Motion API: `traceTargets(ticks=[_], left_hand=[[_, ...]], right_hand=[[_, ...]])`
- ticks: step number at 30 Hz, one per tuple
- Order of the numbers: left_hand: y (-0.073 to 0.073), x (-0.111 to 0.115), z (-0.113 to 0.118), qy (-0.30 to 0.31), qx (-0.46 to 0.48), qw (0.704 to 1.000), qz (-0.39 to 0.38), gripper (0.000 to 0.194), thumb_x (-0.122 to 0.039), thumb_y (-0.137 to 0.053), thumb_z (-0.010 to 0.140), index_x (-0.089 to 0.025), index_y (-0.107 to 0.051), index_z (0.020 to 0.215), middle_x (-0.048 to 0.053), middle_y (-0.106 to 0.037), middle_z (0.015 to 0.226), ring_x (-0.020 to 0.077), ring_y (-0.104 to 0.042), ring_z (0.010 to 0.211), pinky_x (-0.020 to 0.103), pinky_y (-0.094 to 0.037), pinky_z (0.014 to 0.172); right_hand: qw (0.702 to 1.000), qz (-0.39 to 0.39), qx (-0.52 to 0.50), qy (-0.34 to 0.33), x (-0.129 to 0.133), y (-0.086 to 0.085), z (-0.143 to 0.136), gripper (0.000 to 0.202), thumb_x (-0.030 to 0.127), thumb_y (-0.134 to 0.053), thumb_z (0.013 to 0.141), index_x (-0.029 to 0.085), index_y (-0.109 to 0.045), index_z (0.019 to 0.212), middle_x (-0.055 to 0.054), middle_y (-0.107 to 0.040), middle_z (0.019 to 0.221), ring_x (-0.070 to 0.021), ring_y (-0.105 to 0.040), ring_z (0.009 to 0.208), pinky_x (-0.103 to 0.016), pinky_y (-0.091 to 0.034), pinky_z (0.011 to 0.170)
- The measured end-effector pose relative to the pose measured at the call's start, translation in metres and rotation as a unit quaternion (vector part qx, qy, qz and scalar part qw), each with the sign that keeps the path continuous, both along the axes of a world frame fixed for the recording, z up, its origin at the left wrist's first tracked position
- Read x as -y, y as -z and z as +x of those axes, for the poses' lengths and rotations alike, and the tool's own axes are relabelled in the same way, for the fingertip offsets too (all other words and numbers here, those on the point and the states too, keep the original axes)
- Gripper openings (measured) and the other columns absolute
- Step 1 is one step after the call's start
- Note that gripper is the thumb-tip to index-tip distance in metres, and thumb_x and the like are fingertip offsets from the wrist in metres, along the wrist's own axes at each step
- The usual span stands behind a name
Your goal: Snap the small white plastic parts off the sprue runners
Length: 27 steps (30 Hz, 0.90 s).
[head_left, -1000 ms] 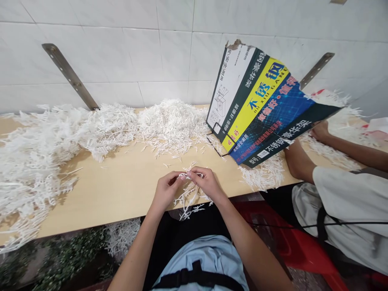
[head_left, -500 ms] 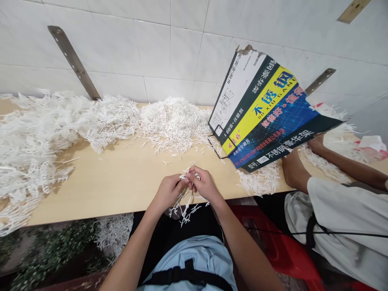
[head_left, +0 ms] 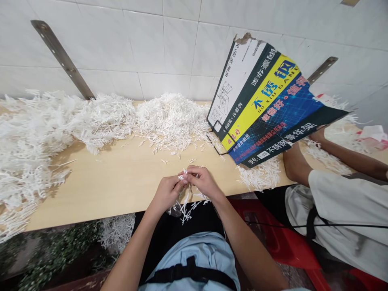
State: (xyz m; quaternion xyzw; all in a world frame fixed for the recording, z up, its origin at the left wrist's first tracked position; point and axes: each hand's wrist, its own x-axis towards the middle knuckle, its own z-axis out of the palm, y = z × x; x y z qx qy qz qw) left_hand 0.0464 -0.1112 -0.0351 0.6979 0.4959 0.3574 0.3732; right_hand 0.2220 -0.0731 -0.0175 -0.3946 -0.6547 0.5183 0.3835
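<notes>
Over the table's near edge, my left hand (head_left: 168, 191) and my right hand (head_left: 202, 182) meet, both closed with fingertips pinched together. Between them is a small cluster of thin white branched pieces (head_left: 181, 177), apparently plastic. From below the fingers, a white branched strand (head_left: 187, 211) dangles over my lap. My fingers partly cover the pieces, so how each one is gripped is not fully visible. Beyond my hands, a heap of short white pieces (head_left: 172, 119) lies against the wall, with a few loose bits on the near side.
A larger heap of white branched pieces (head_left: 27, 137) covers the left of the wooden table (head_left: 115, 178). A printed cardboard panel (head_left: 266, 105) stands to the right. Behind it are a co-worker's arms (head_left: 351, 155) and more white pieces (head_left: 262, 173). Below stands a red stool (head_left: 281, 242).
The view has shifted slightly. My hands stay together at the same place, with small finger movements around the white pieces; the strand below hangs a little differently.
</notes>
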Motion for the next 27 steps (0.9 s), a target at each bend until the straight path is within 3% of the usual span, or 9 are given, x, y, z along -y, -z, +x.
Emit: traceTargets(ticks=[5, 13, 18, 23, 27], left_hand=[[0.001, 0.001, 0.005, 0.019, -0.070, 0.997, 0.016, 0.041, -0.040, -0.048, 0.103, -0.018, -0.062, 0.072, 0.000, -0.061, 0.064, 0.0133, -0.052, 0.058, 0.026, -0.034, 0.063], [0.001, -0.002, 0.005, 0.020, -0.088, 0.996, 0.023, 0.042, -0.038, -0.047, 0.102, -0.019, -0.052, 0.064, -0.002, -0.053, 0.058, 0.0126, -0.047, 0.055, 0.027, -0.030, 0.061], [-0.004, -0.007, 0.001, 0.052, -0.050, 0.997, 0.034, 0.044, -0.036, -0.048, 0.100, -0.019, -0.041, 0.060, -0.003, -0.045, 0.056, 0.0116, -0.042, 0.054, 0.026, -0.029, 0.060], [-0.008, 0.002, -0.007, 0.084, -0.010, 0.996, 0.027, 0.049, -0.041, -0.046, 0.101, -0.019, -0.043, 0.057, -0.003, -0.045, 0.055, 0.0114, -0.041, 0.053, 0.026, -0.030, 0.058], [-0.005, 0.005, -0.009, -0.023, 0.016, 1.000, 0.008, 0.048, -0.047, -0.047, 0.102, -0.018, -0.060, 0.066, -0.001, -0.057, 0.060, 0.0134, -0.050, 0.058, 0.026, -0.037, 0.062]], right_hand=[[0.995, 0.061, 0.036, 0.069, 0.002, 0.008, 0.000, 0.027, 0.035, -0.070, 0.087, 0.018, -0.070, 0.066, 0.000, -0.059, 0.065, -0.0144, -0.054, 0.063, -0.026, -0.040, 0.061], [0.979, 0.130, 0.104, 0.114, 0.011, 0.003, -0.002, 0.027, 0.029, -0.061, 0.091, 0.020, -0.060, 0.065, 0.001, -0.058, 0.066, -0.0137, -0.053, 0.063, -0.027, -0.037, 0.063], [0.983, 0.081, 0.091, 0.136, 0.007, 0.012, -0.002, 0.034, 0.037, -0.060, 0.091, 0.020, -0.055, 0.061, 0.001, -0.052, 0.062, -0.0137, -0.048, 0.061, -0.027, -0.035, 0.059], [0.955, -0.050, -0.083, 0.279, -0.014, 0.027, 0.002, 0.041, 0.057, -0.063, 0.088, 0.020, -0.060, 0.071, 0.002, -0.049, 0.058, -0.0125, -0.042, 0.052, -0.026, -0.033, 0.051], [0.963, -0.078, -0.084, 0.245, -0.019, 0.027, 0.004, 0.042, 0.059, -0.071, 0.084, 0.018, -0.066, 0.076, 0.001, -0.054, 0.063, -0.0102, -0.038, 0.050, -0.024, -0.027, 0.046]])
